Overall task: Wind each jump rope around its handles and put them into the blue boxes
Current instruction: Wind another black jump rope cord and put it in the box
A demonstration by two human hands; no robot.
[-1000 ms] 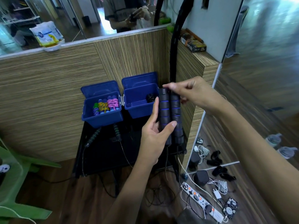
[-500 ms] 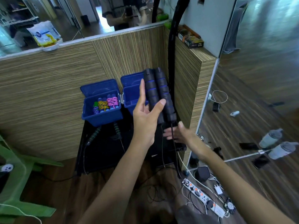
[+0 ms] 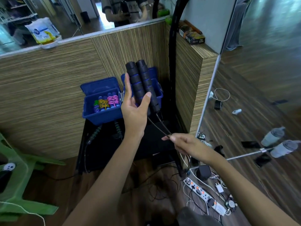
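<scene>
My left hand [image 3: 133, 110] holds two black foam jump rope handles [image 3: 141, 82] with blue rings side by side, upright, above the right blue box [image 3: 158, 92]. Two thin black cords [image 3: 158, 124] run down from the handles to my right hand [image 3: 184, 143], which pinches them below and to the right. The left blue box [image 3: 91, 110] holds wound ropes in pink, yellow and purple [image 3: 106, 101]. Another rope with green-and-black handles [image 3: 96, 134] lies unwound on the black table [image 3: 104, 154].
Wood-pattern partition walls close the table in at the back and right. A mirror stands on the right. A power strip [image 3: 205, 198], cables and small devices lie on the floor beneath it. A green plastic chair [image 3: 17, 173] stands at the left.
My left hand raised the paired handles higher. My right hand left the handle tops, dropped below them and took hold of the two cords, pulling them taut.
</scene>
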